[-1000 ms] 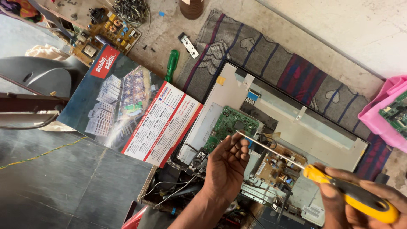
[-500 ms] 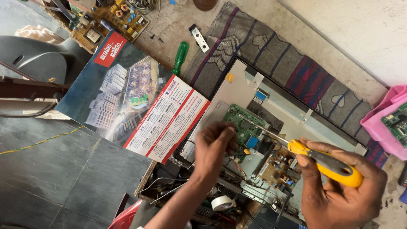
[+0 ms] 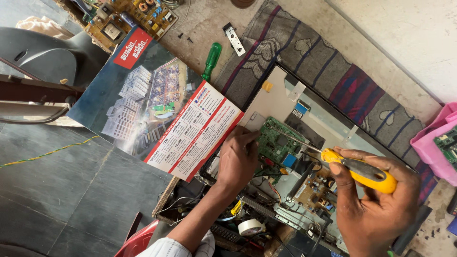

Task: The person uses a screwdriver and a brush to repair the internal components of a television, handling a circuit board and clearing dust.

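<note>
Since the earlier frame, we are seeing both hands shifting closer over the green circuit board (image 3: pixel 277 143): the left hand (image 3: pixel 238 159) is now pressing down at the board's left edge, where half a second ago it was hovering with its fingers raised, and the yellow-handled screwdriver (image 3: pixel 360 171) is riding lower and nearer the middle of the view. We are watching the right hand (image 3: pixel 376 200) wrapping its grip tightly around the yellow handle, thumb lying along the top, while the thin metal shaft is reaching leftward, its tip coming down at the board's upper left corner, just beside the left fingertips (image 3: pixel 251 138). The left hand's grip is narrow, fingers pinched at the board's edge; we cannot tell whether anything small is caught between them.

That board is sitting in the back of an opened flat screen panel (image 3: pixel 304 107), beside a tan power board (image 3: pixel 316 190) and loose wiring. The panel is lying on a striped blanket (image 3: pixel 304 47) spread over the concrete counter (image 3: pixel 404 33). A printed poster with a red-edged panel (image 3: pixel 157 104) is overlapping the panel's left side. A green-handled screwdriver (image 3: pixel 211 61) is resting above the poster, and a roll of white tape (image 3: pixel 251 227) is lying among cables near the left forearm.
</note>
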